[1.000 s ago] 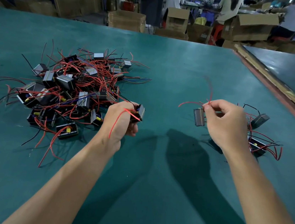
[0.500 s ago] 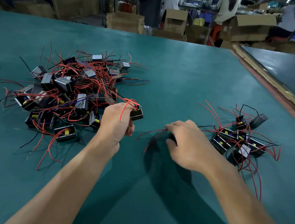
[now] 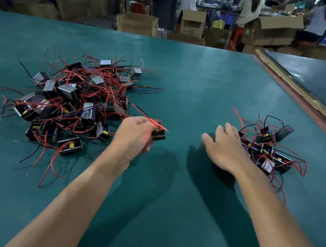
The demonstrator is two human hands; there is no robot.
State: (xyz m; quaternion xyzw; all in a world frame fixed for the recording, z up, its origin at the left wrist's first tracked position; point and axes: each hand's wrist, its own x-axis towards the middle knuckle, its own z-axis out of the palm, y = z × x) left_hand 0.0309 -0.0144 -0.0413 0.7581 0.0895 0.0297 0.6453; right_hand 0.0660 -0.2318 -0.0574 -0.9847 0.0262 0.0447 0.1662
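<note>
Done: small group [image 3: 267,156] by my spread, empty right hand [image 3: 224,149]; my left hand [image 3: 133,138] grips one transformer [image 3: 158,136]; large pile [image 3: 74,104] remains.

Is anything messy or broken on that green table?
Nothing looks broken. The big pile of little boxes on the left is a tangle, red and black wires sticking out every way. The small group on the right is looser. The left hand holds one box.

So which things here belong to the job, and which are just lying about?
In the job: left hand gripping wired part; right hand; big pile; small group.
Lying about: cardboard boxes; second table.
</note>
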